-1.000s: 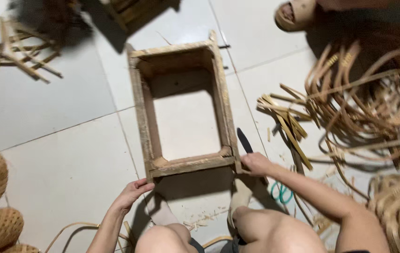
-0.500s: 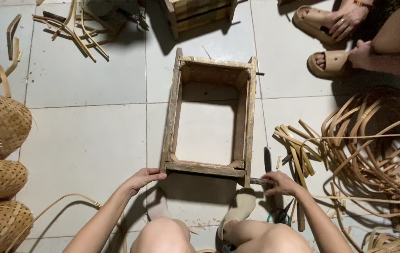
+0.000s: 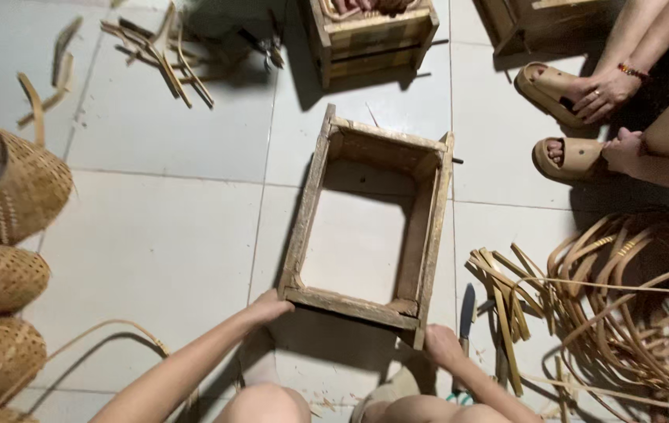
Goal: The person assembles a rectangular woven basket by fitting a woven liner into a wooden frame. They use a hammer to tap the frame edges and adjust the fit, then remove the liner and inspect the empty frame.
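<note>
An open wooden box frame (image 3: pixel 371 160) with no bottom stands on the white tiled floor (image 3: pixel 162 227) in front of me. My left hand (image 3: pixel 269 306) rests against its near left corner. My right hand (image 3: pixel 442 345) grips its near right corner. A dark-bladed knife (image 3: pixel 466 313) lies on the floor just right of my right hand. My knees show at the bottom edge.
Woven bamboo baskets (image 3: pixel 1 258) are stacked at the left. Loose bamboo strips (image 3: pixel 624 298) pile up at the right, more scraps (image 3: pixel 162 55) at the top left. A second wooden frame (image 3: pixel 374 35) stands behind. Another person's sandalled feet (image 3: pixel 565 117) and hand are at the top right.
The view has shifted, so the frame now sits lower and tilted clockwise. Both hands stay on its near corners; the right hand has moved from the near rail to the corner.
</note>
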